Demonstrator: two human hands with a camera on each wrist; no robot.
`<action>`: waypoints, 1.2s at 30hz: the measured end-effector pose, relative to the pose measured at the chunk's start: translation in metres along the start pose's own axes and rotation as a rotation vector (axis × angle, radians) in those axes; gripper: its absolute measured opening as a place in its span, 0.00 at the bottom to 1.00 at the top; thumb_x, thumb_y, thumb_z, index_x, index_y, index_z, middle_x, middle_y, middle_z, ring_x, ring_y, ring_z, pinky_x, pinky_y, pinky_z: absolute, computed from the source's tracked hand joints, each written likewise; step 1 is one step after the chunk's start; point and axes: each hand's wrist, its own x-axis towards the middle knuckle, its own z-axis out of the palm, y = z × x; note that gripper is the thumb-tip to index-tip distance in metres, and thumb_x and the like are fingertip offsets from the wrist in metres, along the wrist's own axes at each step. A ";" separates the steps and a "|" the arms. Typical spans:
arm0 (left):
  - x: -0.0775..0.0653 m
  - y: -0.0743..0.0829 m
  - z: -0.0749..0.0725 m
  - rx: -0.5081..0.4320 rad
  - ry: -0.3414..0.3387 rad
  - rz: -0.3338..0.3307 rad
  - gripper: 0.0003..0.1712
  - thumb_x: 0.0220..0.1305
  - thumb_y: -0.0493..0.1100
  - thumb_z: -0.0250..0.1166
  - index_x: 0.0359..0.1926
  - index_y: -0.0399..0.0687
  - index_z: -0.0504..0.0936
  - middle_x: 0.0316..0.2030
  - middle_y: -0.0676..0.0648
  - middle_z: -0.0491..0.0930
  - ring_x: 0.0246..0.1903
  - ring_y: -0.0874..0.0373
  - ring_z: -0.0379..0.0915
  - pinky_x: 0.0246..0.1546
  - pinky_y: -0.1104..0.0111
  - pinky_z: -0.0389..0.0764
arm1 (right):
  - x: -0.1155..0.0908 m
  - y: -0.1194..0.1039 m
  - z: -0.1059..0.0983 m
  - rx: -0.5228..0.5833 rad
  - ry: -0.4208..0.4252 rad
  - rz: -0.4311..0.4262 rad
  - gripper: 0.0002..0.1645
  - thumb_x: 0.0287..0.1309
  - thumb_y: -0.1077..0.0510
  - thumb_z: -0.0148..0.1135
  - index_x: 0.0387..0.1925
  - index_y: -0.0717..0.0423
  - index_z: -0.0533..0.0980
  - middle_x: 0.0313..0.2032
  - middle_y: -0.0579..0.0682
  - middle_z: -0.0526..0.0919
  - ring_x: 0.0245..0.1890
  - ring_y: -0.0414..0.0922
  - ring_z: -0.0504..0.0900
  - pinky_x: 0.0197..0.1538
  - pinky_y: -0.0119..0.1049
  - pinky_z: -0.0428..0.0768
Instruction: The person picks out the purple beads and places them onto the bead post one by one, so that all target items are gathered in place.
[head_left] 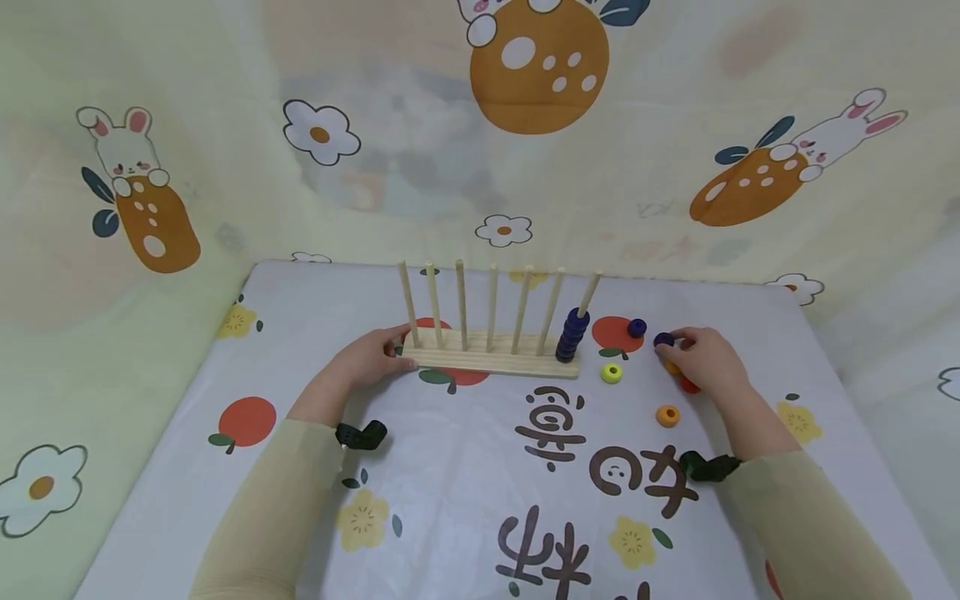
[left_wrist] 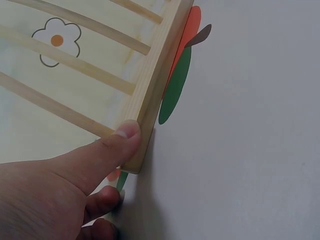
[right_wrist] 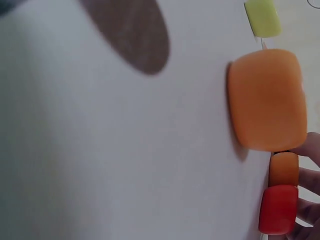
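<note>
My left hand (head_left: 371,358) holds the left end of a wooden peg rack (head_left: 487,360), thumb on the front edge of its base. In the left wrist view the thumb (left_wrist: 129,129) presses on the base's corner. Several dark blue beads (head_left: 572,336) are stacked on the rightmost upright peg; the other pegs are bare. To the right of the rack, my right hand (head_left: 708,362) pinches a dark blue bead (head_left: 663,340) at its fingertips. An orange bead (head_left: 672,367) and a red bead (right_wrist: 278,210) lie close under that hand, partly hidden by it.
Loose on the printed tablecloth (head_left: 442,467) lie another dark blue bead (head_left: 637,327), a yellow-green bead (head_left: 611,372) and a nearer orange bead (head_left: 668,416). Behind the rack rises a patterned cloth wall (head_left: 405,192). A dark strap (head_left: 362,434) sits at each wrist.
</note>
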 end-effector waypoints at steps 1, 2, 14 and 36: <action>0.000 0.001 0.000 0.001 -0.001 0.005 0.45 0.63 0.56 0.69 0.76 0.66 0.58 0.42 0.44 0.71 0.44 0.49 0.66 0.43 0.58 0.67 | -0.001 0.000 0.000 0.004 0.004 0.004 0.38 0.67 0.40 0.58 0.63 0.66 0.68 0.52 0.69 0.72 0.49 0.63 0.70 0.48 0.53 0.75; 0.000 0.001 -0.001 0.000 -0.004 0.005 0.45 0.63 0.55 0.69 0.76 0.66 0.58 0.43 0.44 0.71 0.45 0.49 0.66 0.43 0.58 0.67 | -0.001 0.000 0.000 0.008 0.008 0.007 0.38 0.67 0.40 0.58 0.63 0.66 0.68 0.52 0.69 0.72 0.48 0.63 0.70 0.47 0.53 0.76; 0.002 0.001 -0.001 -0.006 -0.001 0.001 0.45 0.62 0.55 0.70 0.76 0.65 0.59 0.39 0.43 0.71 0.41 0.49 0.66 0.40 0.59 0.67 | -0.008 -0.002 -0.007 0.050 0.081 0.035 0.41 0.66 0.35 0.55 0.64 0.64 0.68 0.51 0.66 0.72 0.45 0.59 0.70 0.38 0.43 0.76; 0.003 -0.001 0.001 0.014 -0.001 0.015 0.44 0.63 0.54 0.70 0.76 0.63 0.60 0.36 0.44 0.70 0.38 0.51 0.66 0.38 0.61 0.66 | -0.032 -0.030 -0.020 0.050 0.172 -0.058 0.49 0.60 0.25 0.53 0.64 0.61 0.70 0.49 0.63 0.74 0.45 0.58 0.72 0.31 0.37 0.76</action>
